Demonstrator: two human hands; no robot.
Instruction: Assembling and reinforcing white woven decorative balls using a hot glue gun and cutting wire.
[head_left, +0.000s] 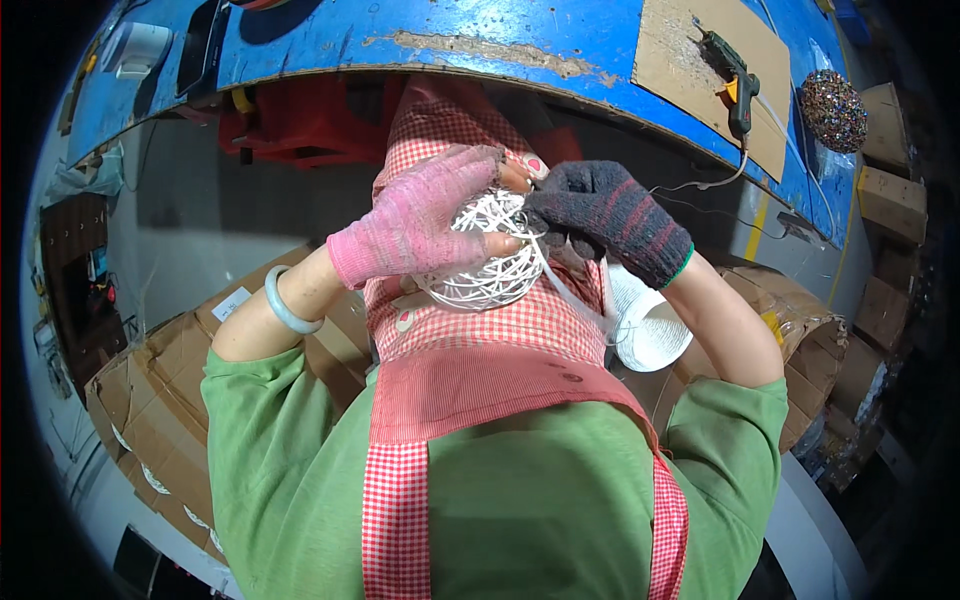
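My left hand (430,215), in a pink glove with bare fingertips, is closed on an openwork white ball (487,283) of wound strands over my lap. At the ball's right upper side, my right hand (605,215), in a dark glove with red stripes, has its fingers pinched together. A white strand (567,290) runs from those fingers down toward a white spool of cord (648,325) beside my right thigh. The right fingertips are partly hidden against the ball.
Ahead is a blue worktable (330,40) with a chipped edge. On it a hot glue gun (735,85) rests on cardboard (665,60), its cord trailing off. A speckled beaded ball (833,110) sits at far right. Cardboard boxes (160,400) flank me; a red stool (300,125) stands under the table.
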